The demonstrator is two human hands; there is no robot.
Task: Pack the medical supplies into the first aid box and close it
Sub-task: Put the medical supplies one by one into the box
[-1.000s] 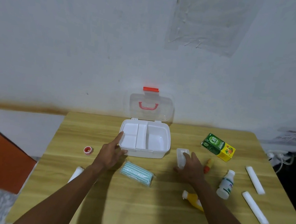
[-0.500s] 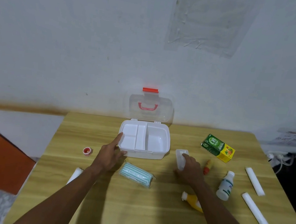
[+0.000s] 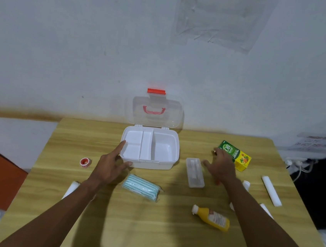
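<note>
left hand (image 3: 109, 165) splayed open, fingertips braced on the near-left corner of the white first aid box (image 3: 149, 149), holding nothing; box sits mid-table against the wall, clear lid up, compartments bare; mask pack (image 3: 141, 187) just in front, soft and light, probably best pinched by its ends; right hand (image 3: 221, 166) spread, empty, hovering between clear case (image 3: 194, 172) and green carton (image 3: 235, 155); carton looks stiff, light, easy by the sides

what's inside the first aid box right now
Nothing: the first aid box stands open with a white divided tray in it, every compartment bare. Anything beneath that tray is hidden.
</note>
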